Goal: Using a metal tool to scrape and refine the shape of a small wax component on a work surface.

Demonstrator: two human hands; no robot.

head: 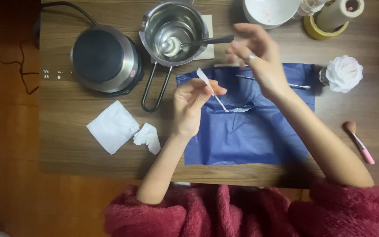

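**Pinched on a thin white stick**

Left grip (194, 98) is closed, thumb and fingertips clamped on a slim white stick (211, 90) at mid-length, its lower tip over the blue sheet (251, 136) on the bench. It looks light, thin and likely brittle, so a gentle mid-shaft hold suits it. Right grip (253, 50) hovers beyond, fingers spread, empty, near the steel pot (174, 30).

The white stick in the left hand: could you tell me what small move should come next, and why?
Probably lower the stick onto the blue sheet: the left hand pinches it just above, and the right hand hovers open, holding nothing.
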